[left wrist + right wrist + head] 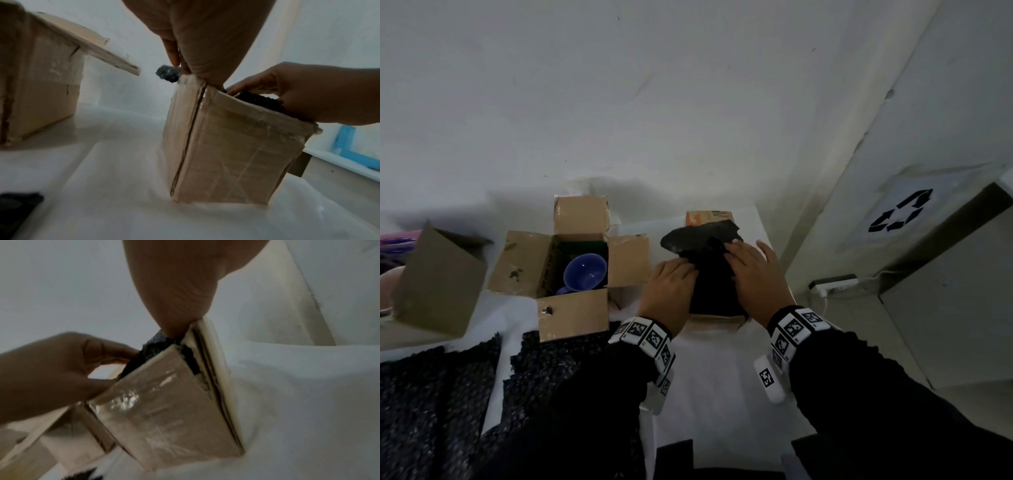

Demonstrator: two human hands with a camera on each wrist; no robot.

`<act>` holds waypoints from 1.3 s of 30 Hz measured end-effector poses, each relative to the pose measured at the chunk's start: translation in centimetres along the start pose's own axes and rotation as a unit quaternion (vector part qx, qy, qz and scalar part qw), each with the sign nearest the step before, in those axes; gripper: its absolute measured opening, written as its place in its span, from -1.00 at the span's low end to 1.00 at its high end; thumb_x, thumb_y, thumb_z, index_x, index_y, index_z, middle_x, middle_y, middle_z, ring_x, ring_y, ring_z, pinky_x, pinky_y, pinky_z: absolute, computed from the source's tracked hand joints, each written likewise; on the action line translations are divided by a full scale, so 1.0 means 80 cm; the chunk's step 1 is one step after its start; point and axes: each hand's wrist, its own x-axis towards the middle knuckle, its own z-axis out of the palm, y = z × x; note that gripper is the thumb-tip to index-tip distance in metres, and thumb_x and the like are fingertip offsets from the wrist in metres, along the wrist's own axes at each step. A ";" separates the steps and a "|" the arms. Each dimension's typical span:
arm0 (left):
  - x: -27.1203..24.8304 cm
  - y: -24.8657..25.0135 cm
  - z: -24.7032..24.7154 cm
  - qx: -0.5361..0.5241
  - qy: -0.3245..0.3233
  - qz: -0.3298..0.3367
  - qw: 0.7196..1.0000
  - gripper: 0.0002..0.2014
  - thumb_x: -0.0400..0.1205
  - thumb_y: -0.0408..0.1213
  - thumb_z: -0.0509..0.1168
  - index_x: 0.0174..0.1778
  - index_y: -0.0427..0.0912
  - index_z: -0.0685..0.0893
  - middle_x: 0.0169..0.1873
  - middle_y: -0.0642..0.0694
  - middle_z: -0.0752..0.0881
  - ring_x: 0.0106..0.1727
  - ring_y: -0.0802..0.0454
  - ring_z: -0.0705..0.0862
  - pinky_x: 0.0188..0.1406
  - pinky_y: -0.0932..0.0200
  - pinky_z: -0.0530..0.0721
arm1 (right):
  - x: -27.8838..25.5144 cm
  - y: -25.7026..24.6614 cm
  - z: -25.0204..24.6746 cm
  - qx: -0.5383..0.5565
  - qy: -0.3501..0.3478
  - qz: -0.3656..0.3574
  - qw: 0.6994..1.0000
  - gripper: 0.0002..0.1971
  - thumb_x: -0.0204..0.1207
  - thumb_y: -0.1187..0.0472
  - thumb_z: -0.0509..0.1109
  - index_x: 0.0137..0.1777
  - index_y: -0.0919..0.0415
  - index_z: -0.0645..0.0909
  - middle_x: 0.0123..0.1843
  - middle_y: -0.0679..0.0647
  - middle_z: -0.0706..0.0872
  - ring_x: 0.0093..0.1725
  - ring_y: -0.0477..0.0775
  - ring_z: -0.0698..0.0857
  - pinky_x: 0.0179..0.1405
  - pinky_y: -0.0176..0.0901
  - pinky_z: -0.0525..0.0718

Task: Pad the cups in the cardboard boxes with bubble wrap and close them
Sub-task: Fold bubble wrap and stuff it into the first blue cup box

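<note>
A small cardboard box (717, 320) (226, 146) (164, 410) stands on the white table, stuffed with a sheet of black bubble wrap (702, 240) (259, 100) (152, 345) that bulges over its far rim. My left hand (686, 269) pinches the wrap's left edge at the box rim. Over on the other side, my right hand (739, 250) lies on the wrap with straight fingers, pressing it down. No cup shows in this box. To the left, a second box (575, 318) stands with all flaps open and a blue cup (585, 274) inside.
A third cardboard box (438, 284) stands at the far left. Spare black bubble wrap sheets (431, 394) lie along the table's near left edge. Right of the table, a power strip (832, 284) lies on the floor beside a bin with a recycling sign (900, 212).
</note>
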 end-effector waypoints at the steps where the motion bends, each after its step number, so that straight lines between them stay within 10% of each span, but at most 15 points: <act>1: 0.001 0.001 -0.003 0.015 -0.002 0.002 1.000 -0.47 0.26 -0.28 0.56 0.18 -0.18 0.70 0.05 -0.12 0.77 0.15 -0.13 0.69 0.23 -0.05 0.56 | -0.002 0.001 0.003 -0.006 0.018 -0.023 1.000 -0.63 0.46 0.25 0.18 0.18 0.22 0.70 0.23 0.14 0.73 0.28 0.16 0.67 0.50 0.10 0.26; 4: 0.005 0.006 -0.013 0.074 -0.025 -0.022 0.997 -0.26 0.32 -0.22 0.49 0.47 -0.17 0.47 0.07 -0.09 0.74 0.24 -0.14 0.60 0.31 -0.20 0.35 | -0.003 0.000 0.002 -0.032 0.042 -0.067 0.996 -0.81 0.32 0.36 0.33 -0.10 0.18 0.70 -0.23 0.06 0.73 -0.14 0.15 0.73 0.43 0.09 0.31; 7: 0.012 0.008 -0.024 0.131 -0.066 -0.036 0.989 -0.37 0.52 -0.10 0.28 0.55 -0.09 0.36 0.34 -0.07 0.56 0.48 -0.24 0.29 0.41 -0.31 0.08 | 0.004 -0.004 -0.005 -0.064 0.015 -0.045 0.997 -0.69 0.28 0.34 0.38 0.05 0.20 0.65 -0.35 0.03 0.70 -0.28 0.15 0.71 0.43 0.18 0.39; 12: 0.030 0.007 -0.022 0.177 -0.125 -0.004 0.976 -0.41 0.48 0.11 0.18 0.43 -0.03 0.46 0.35 -0.17 0.40 0.43 -0.30 0.23 0.46 -0.38 0.00 | 0.017 -0.018 -0.008 -0.147 -0.112 -0.035 0.982 -0.69 0.39 0.19 0.17 0.00 0.17 0.70 -0.09 0.12 0.70 -0.02 0.19 0.67 0.37 0.24 0.46; 19: 0.033 -0.008 -0.029 0.155 -0.134 0.013 0.979 -0.43 0.41 0.18 0.21 0.29 0.00 0.58 0.42 -0.09 0.39 0.55 -0.31 0.09 0.46 -0.40 -0.06 | 0.023 -0.010 0.003 -0.133 -0.109 -0.022 0.985 -0.68 0.36 0.14 0.04 -0.16 0.19 0.63 -0.04 0.19 0.65 -0.11 0.25 0.61 -0.11 0.06 0.51; 24: 0.038 -0.003 -0.030 0.139 -0.145 -0.007 0.980 -0.19 0.33 0.17 0.24 0.48 -0.12 0.29 0.31 -0.14 0.55 0.49 -0.29 0.21 0.50 -0.42 -0.10 | 0.028 -0.009 0.008 -0.128 -0.126 -0.025 0.984 -0.73 0.29 0.16 0.31 -0.02 0.23 0.57 -0.16 0.18 0.70 -0.08 0.29 0.66 0.26 0.21 0.22; 28: 0.044 -0.001 -0.027 0.154 -0.160 0.000 0.975 -0.32 0.30 0.21 0.20 0.30 -0.07 0.50 0.22 -0.11 0.55 0.42 -0.28 0.24 0.50 -0.45 -0.07 | 0.030 -0.007 0.007 -0.110 -0.182 -0.020 0.977 -0.49 0.39 0.12 0.26 0.36 0.24 0.40 0.11 0.22 0.66 0.30 0.32 0.49 0.35 0.29 0.00; 33: 0.038 -0.006 -0.027 0.148 -0.153 0.006 0.977 -0.30 0.33 0.26 0.18 0.38 0.03 0.51 0.40 -0.14 0.38 0.50 -0.29 0.15 0.50 -0.46 -0.14 | 0.024 -0.004 0.007 -0.126 -0.109 -0.045 0.985 -0.72 0.17 0.12 0.38 -0.11 0.18 0.63 -0.02 0.18 0.66 0.14 0.28 0.47 0.17 0.22 0.26; 39: 0.034 -0.011 -0.032 0.127 -0.164 -0.012 0.978 -0.35 0.34 0.25 0.22 0.27 -0.06 0.46 0.37 -0.06 0.51 0.60 -0.31 0.05 0.46 -0.53 -0.26 | 0.020 -0.003 0.011 -0.098 -0.096 -0.023 0.990 -0.54 0.20 0.10 0.02 -0.02 0.20 0.62 -0.09 0.13 0.79 0.42 0.38 0.51 0.38 0.35 0.12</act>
